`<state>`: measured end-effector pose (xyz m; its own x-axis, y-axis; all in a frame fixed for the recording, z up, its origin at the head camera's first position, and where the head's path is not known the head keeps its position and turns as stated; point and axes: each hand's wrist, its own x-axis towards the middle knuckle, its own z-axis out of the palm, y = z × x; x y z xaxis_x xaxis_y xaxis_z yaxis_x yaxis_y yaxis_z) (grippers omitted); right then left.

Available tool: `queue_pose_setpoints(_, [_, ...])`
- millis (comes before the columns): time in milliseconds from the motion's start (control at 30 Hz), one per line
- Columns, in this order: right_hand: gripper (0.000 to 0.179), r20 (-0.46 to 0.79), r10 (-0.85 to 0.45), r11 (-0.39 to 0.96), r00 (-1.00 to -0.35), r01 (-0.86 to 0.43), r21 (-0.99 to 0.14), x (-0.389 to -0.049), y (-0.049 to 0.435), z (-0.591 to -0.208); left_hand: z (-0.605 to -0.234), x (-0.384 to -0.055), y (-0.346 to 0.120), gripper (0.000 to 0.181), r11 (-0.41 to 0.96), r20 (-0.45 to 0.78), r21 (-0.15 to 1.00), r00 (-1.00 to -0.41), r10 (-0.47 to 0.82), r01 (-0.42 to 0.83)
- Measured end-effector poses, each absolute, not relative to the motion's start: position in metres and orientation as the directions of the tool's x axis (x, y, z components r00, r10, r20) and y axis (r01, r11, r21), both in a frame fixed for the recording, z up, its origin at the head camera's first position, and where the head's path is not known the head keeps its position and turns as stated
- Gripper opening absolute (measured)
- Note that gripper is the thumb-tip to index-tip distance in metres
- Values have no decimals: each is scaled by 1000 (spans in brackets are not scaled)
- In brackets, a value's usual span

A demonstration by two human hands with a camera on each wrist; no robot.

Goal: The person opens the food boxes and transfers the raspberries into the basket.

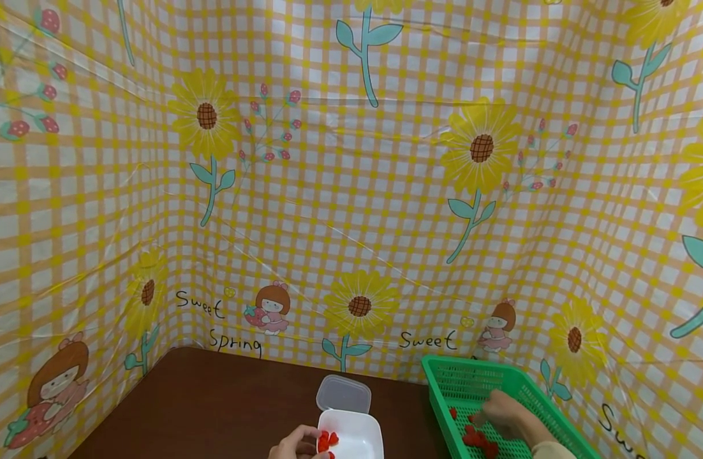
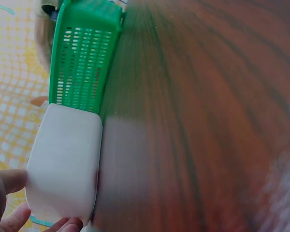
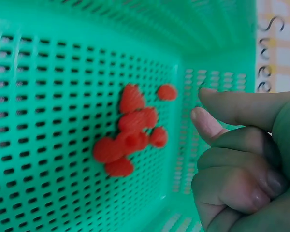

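Note:
A white plastic container (image 1: 357,428) with several red berries (image 1: 326,440) inside stands at the front of the table. My left hand (image 1: 296,444) holds it at its left side, fingertips at the rim; in the left wrist view, thumb and fingers (image 2: 19,217) lie against its wall. My right hand (image 1: 501,413) is inside the green basket (image 1: 443,401), above more red berries (image 1: 479,440). In the right wrist view its thumb and index finger reach out with a gap between the tips, the other fingers (image 3: 232,183) curled in. Nothing shows between them; the berries (image 3: 130,121) lie beside the hand on the slotted floor.
A translucent lid (image 1: 344,394) lies on the dark wooden table (image 1: 242,395) just behind the white container. The basket's tall slotted walls surround the right hand. A checked sunflower cloth (image 1: 328,210) hangs along the back and both sides.

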<state>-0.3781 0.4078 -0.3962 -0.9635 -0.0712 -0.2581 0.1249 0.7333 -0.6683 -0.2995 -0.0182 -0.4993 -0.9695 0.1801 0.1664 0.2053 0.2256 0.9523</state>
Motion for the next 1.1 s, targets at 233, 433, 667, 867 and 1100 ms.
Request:
queue_pose_setpoints(233, [46,-193,-90,675,-977,83,-733,-374,387,-377,-498,-298,-18,48,236,161,951,-972,171,199])
queue_pose_setpoints(433, [8,-159,-117,658,-980,44,-752,-372,373,-362,-496,-299,-18,46,247,156,950,-975,158,192])
queue_pose_setpoints(667, [33,-118,-169,636,-979,-17,-772,-357,350,-348,-497,-299,-18,46,251,149,949,-974,171,190])
queue_pose_setpoints(867, [31,-117,-151,633,-982,-5,-774,-348,324,-343,-497,-298,-18,47,248,157,948,-972,173,197])
queue_pose_setpoints(1100, [28,-122,-205,569,-971,-17,-822,-343,303,-345,-497,-299,-18,47,255,156,947,-973,171,196])
